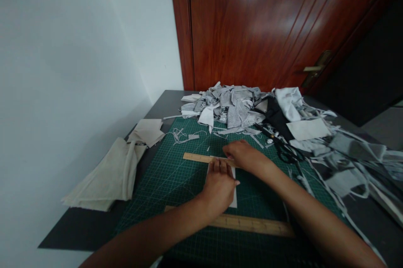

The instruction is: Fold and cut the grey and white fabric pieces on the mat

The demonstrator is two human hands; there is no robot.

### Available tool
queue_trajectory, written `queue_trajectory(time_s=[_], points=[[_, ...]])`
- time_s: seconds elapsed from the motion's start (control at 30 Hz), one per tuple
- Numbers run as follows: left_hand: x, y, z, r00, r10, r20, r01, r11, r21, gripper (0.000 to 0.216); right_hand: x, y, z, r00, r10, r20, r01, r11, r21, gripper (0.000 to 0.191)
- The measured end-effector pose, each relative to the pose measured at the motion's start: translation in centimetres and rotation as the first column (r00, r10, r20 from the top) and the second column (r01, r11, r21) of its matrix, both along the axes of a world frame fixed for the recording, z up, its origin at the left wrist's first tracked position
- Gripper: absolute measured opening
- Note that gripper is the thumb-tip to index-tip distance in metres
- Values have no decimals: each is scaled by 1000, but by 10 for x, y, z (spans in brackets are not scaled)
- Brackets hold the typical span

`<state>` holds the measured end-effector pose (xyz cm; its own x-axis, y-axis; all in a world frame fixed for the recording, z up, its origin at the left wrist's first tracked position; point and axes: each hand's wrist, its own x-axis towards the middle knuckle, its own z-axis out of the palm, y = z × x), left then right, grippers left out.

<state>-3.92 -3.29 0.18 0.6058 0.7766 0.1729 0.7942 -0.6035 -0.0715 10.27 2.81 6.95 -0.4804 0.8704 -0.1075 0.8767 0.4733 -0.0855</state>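
Note:
My left hand point(218, 186) lies flat, fingers stretched out, pressing a small white fabric piece point(234, 192) onto the green cutting mat point(170, 179). My right hand point(244, 154) rests just beyond it, fingers curled down onto a short wooden ruler point(197, 157) that lies across the top edge of the white piece. Whether the right fingers pinch anything is hidden. A longer wooden ruler point(252, 224) lies on the mat under my left forearm, near the front edge.
A heap of grey and white fabric scraps point(229, 106) covers the far end of the dark table point(78, 228). Black scissors point(283, 148) lie right of the mat. Folded beige cloth point(110, 175) sits at left. A red-brown door point(267, 24) stands behind.

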Motion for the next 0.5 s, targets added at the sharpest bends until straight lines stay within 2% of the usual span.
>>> queue_trajectory(time_s=[0.13,0.3,0.5], points=[[0,0,-1,1000,-3,19,3,1000,-1,53,2,-3,5,999,-41,33,41,999,-14,19],[0,0,-1,1000,10,16,-9,999,-41,55,3,-4,2,996,-74,56,74,997,1,19],[0,-1,-1,999,7,52,-5,999,-54,56,7,-3,1,989,-130,73,125,990,64,21]])
